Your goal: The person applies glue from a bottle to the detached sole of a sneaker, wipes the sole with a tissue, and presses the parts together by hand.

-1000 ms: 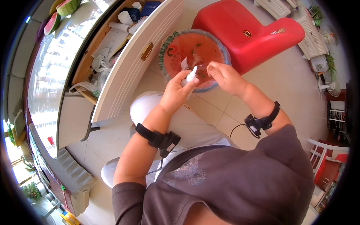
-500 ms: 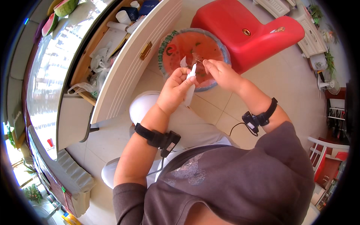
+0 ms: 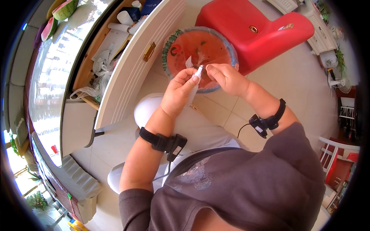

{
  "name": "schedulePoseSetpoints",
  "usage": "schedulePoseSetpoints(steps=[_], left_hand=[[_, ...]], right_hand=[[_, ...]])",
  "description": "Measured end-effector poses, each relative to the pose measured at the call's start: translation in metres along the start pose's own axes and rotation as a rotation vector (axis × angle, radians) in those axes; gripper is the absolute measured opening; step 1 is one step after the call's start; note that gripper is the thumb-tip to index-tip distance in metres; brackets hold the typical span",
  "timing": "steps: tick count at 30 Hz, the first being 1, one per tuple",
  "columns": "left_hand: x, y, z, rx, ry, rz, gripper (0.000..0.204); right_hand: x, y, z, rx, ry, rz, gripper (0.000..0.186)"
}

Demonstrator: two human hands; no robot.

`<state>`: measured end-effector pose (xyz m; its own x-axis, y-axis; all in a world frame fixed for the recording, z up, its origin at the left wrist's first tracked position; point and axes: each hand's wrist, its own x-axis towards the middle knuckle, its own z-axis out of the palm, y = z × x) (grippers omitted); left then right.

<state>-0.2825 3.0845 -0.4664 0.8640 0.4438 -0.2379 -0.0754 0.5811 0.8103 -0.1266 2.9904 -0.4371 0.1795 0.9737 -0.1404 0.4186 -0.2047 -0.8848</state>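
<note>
My left hand [image 3: 179, 87] grips a white tube [image 3: 196, 76] with a narrow upright nozzle. My right hand [image 3: 227, 80] pinches close beside the nozzle tip, on something small and thin that I cannot make out. Just beyond both hands is a round tub [image 3: 181, 43] with a red-orange inside, a patterned rim and clear plastic over it, with a pale scrap and small bits in it. I cannot tell whether the nozzle and the pinched piece touch.
An open white panel [image 3: 142, 61] with a brass handle fronts a drawer [image 3: 113, 50] holding bags, papers and small containers. A glossy counter [image 3: 50, 84] with cut watermelon [image 3: 64, 9] runs along the left. A red plastic seat [image 3: 250, 46] stands beside the tub; a white chair [image 3: 327, 154] is far right.
My right hand has shifted slightly left toward the nozzle, dipping a little after rising half a second ago. My left hand has risen slightly, still holding the tube.
</note>
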Motion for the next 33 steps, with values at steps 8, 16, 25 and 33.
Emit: schedulePoseSetpoints(steps=[8,16,25,33], left_hand=[[0.001,0.001,0.000,-0.049,0.004,-0.010,0.019],[0.001,0.000,-0.001,-0.044,0.033,0.000,0.020],[0.001,-0.001,-0.002,-0.040,-0.006,0.012,0.016],[0.002,-0.002,-0.003,0.035,0.007,0.004,0.017]], right_hand=[[0.006,-0.001,0.002,0.544,-0.271,0.510,0.049],[0.003,-0.001,-0.003,0.118,-0.056,0.123,0.048],[0.004,-0.006,-0.012,0.066,-0.106,0.086,0.043],[0.005,0.007,-0.014,0.101,-0.084,0.133,0.042]])
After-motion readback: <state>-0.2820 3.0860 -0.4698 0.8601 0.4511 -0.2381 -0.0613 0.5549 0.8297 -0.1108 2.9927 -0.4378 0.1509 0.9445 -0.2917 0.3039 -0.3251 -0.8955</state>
